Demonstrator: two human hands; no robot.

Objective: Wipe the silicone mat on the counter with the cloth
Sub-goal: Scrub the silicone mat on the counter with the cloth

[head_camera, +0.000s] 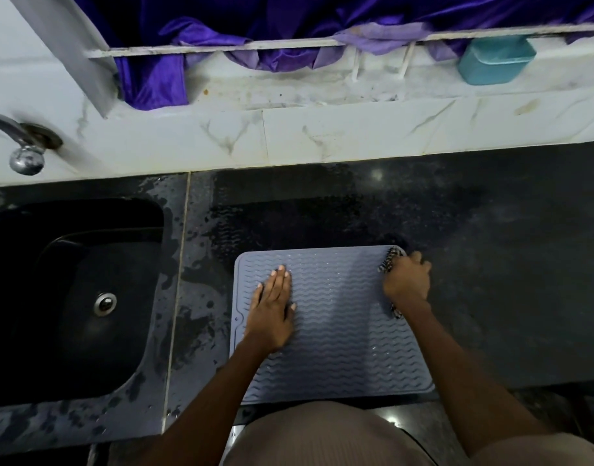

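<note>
Mat [336,331]: 1; left hand [272,311] flat, right hand [406,279] clenching 1 cloth [391,258].

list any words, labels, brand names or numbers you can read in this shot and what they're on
None can be read.
Silicone mat: only a raised wave pattern, no lettering.
Cloth: a dark and light pattern, no text.
Teal container on the ledge: no label visible.
Tap and sink: no markings visible.

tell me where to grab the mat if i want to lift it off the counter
Probably the near-right corner of the silicone mat, from the counter's front edge: it lies flat, so only a rim can be pinched, and that corner is clear of the left hand and right hand.
</note>
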